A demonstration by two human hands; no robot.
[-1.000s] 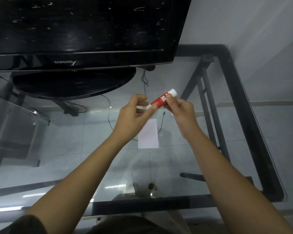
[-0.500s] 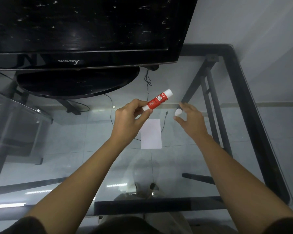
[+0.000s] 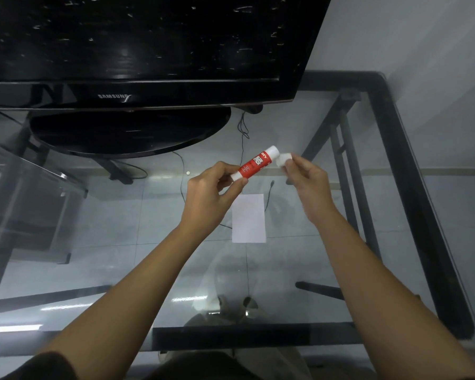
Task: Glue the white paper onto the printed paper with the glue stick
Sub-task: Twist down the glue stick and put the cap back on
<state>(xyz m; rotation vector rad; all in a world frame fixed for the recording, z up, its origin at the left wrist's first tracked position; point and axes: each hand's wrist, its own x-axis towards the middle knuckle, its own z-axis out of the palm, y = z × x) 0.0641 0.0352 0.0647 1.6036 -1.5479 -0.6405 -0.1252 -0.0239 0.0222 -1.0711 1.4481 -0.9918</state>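
My left hand (image 3: 211,193) pinches the lower end of a red and white glue stick (image 3: 254,166), which tilts up to the right above the glass table. My right hand (image 3: 309,185) pinches the stick's white cap (image 3: 283,159) right beside the stick's upper end. A small white paper (image 3: 249,218) lies flat on the glass below both hands. No printed paper shows in this view.
A black television (image 3: 148,50) on an oval stand (image 3: 129,130) fills the back left of the glass table (image 3: 381,201). The table's black frame runs along the right and front edges. Cables hang behind the stand. A wall is at right.
The cap came off the glue stick into my right hand, which drew away to the right and has now come back up close to the stick's upper end.
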